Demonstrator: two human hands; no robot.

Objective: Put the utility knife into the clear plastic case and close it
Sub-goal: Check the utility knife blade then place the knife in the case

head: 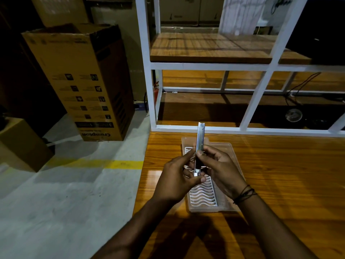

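Note:
A slim metal utility knife (pixel 200 136) stands nearly upright above the table, its tip pointing away from me. My left hand (pixel 177 182) grips its lower end from the left, thumb under the butt. My right hand (pixel 219 171) pinches the dark middle of the handle from the right. Beneath both hands the clear plastic case (pixel 224 148) lies open flat on the wooden table (pixel 280 174), showing a white wavy insert (pixel 203 195) in its left half. My hands hide the case's centre.
A white metal shelf frame (pixel 255 98) with wooden boards rises just behind the case. The table's left edge runs beside my left hand, with concrete floor beyond. A tall cardboard box (pixel 80 79) stands on the floor at left, a smaller one (pixel 20 144) nearer.

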